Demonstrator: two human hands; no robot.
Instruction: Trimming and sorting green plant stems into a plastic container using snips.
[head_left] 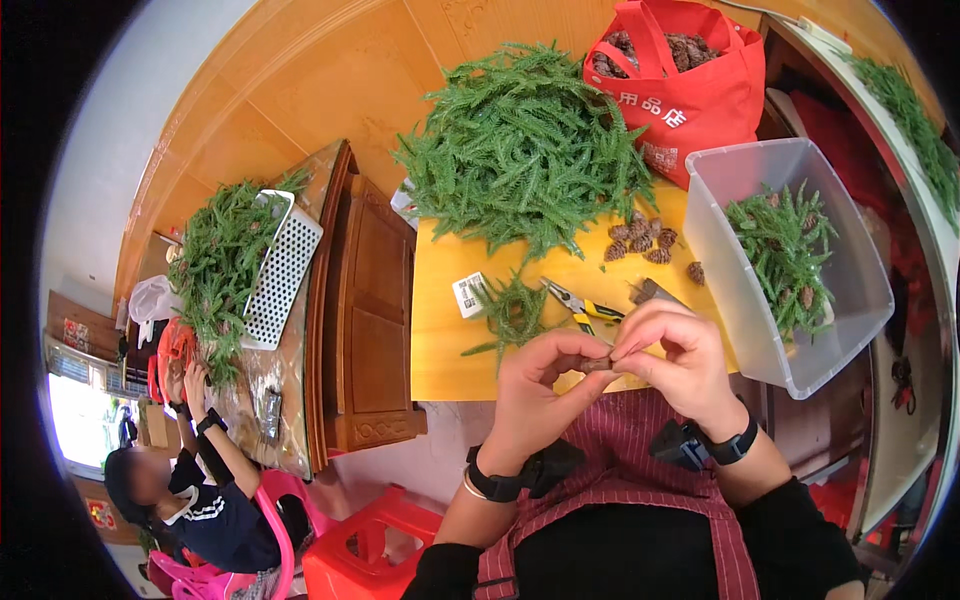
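Observation:
Near the front edge of the yellow table (pixel 440 350), my left hand (pixel 540 390) is closed around a small brown pine cone (pixel 592 364), partly hidden by the fingers. My right hand (pixel 682 358) pinches its right end between thumb and fingertips. Just beyond the hands lie pliers (pixel 570 298) with yellow-and-black handles. To their left is a small green artificial sprig (pixel 513 312), beside a white printed card (pixel 468 295). Several loose pine cones (pixel 640 240) sit farther back on the table.
A big heap of green artificial branches (pixel 520 150) covers the table's back. At right stand a red bag (pixel 735 90) of pine cones and a clear plastic bin (pixel 860 290) holding sprigs. Left, a co-worker (pixel 225 530) handles things at another table with greenery (pixel 215 265). A red stool (pixel 345 560) stands nearby.

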